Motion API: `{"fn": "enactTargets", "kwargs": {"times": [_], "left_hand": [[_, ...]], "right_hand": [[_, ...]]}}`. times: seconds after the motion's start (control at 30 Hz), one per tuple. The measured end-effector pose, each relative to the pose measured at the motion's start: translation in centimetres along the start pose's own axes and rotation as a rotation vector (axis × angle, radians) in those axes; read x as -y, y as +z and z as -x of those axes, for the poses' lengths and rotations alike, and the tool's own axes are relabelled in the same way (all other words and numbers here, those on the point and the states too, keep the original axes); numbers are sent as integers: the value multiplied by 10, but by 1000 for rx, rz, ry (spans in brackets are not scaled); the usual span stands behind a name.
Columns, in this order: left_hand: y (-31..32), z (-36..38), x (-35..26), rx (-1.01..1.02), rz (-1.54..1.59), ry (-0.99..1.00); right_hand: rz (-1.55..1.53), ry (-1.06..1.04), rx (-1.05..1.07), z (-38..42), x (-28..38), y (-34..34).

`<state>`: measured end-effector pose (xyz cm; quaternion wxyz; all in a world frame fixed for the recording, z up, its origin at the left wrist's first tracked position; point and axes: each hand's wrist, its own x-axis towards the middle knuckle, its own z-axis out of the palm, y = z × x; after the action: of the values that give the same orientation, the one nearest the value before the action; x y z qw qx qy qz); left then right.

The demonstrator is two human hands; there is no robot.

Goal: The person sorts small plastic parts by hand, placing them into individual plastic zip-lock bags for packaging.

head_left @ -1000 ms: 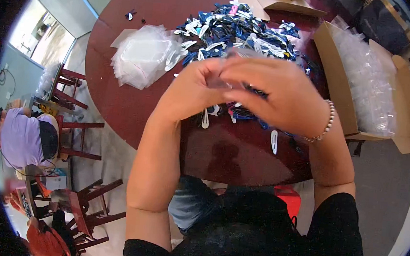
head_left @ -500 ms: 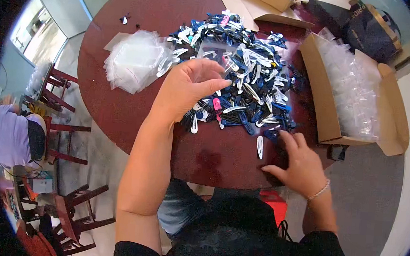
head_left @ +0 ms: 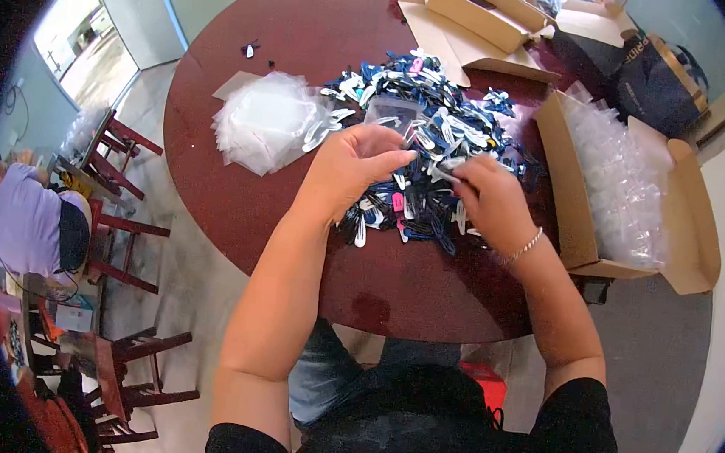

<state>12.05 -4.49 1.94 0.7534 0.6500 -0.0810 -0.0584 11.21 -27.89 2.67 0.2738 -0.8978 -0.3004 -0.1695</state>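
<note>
A large heap of snap hair clips (head_left: 440, 220) in white, navy, black and a little pink covers the middle of the round table. At the heap's left edge, my left hand (head_left: 350, 168) curls its fingers and thumb around a small clear plastic bag (head_left: 395, 110), partly hidden behind the fingers. Over the right part of the heap is my right hand (head_left: 500, 205), its fingertips pinched on a pale hair clip (head_left: 450, 169) pointing toward the bag. Flat clear bags (head_left: 268, 121) lie stacked to the left of the heap.
An open cardboard box (head_left: 565, 191) full of filled clear bags (head_left: 621, 187) stands at the right. Another open carton (head_left: 481, 19) and a dark bag (head_left: 667, 84) are at the back. Wooden stools (head_left: 125, 370) and a seated person (head_left: 31, 217) are off to the left.
My right hand has moved from the table's front right up and left over the heap, now with a clip. The left hand stays at the bag. The view has shifted slightly.
</note>
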Motion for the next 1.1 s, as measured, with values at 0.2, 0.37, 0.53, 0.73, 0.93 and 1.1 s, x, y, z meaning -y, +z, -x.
{"fn": "enactTargets", "kwargs": {"times": [0.2, 0.37, 0.53, 0.73, 0.93, 1.1], "left_hand": [[-4, 2, -6, -100, 20, -5], [-7, 0, -5, -124, 42, -16], [-3, 2, -6, -93, 16, -42], [3, 4, -8, -95, -14, -62], [2, 3, -6, -65, -27, -75], [3, 5, -8, -67, -23, -66]], "right_hand": [[-98, 25, 44, -39, -6, 3], [-167, 187, 19, -32, -7, 4], [-279, 278, -103, -21, -27, 8], [-182, 243, -206, -21, -38, 4], [-117, 262, -251, -22, -40, 1], [-44, 197, -288, -21, -47, 4]]}}
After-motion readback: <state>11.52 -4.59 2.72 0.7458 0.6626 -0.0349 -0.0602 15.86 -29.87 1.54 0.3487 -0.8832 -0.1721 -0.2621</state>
